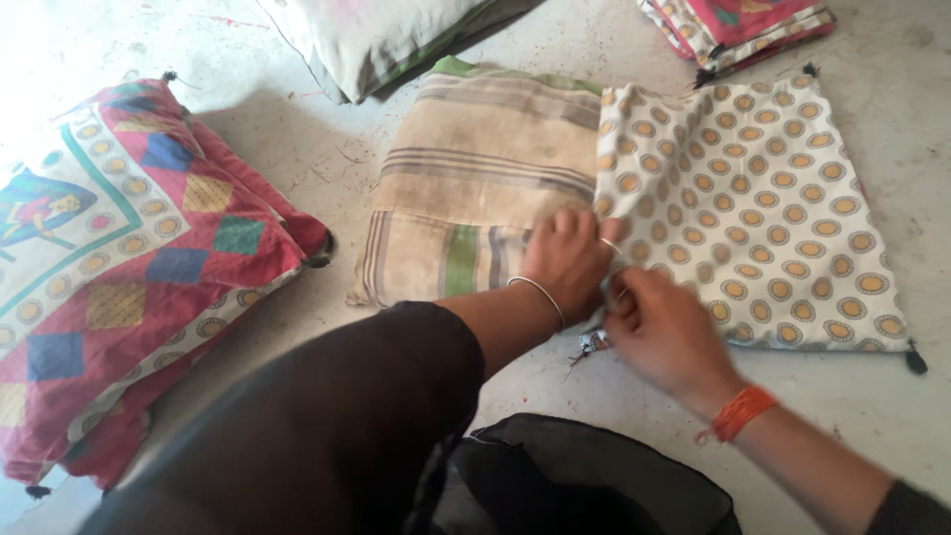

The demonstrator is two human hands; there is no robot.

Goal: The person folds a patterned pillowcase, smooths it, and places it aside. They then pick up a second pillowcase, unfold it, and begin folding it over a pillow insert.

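Both hands meet at the near left corner of the cream cushion cover printed with orange rings [763,208]: left hand [567,260] closed on its edge, right hand [666,332] pinching it; the cover extends rightward across the faded striped cushion [475,188]

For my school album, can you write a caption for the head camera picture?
Two hands, left hand and right hand, pull a white circle-patterned fabric cover over a worn striped beige cushion on the floor.
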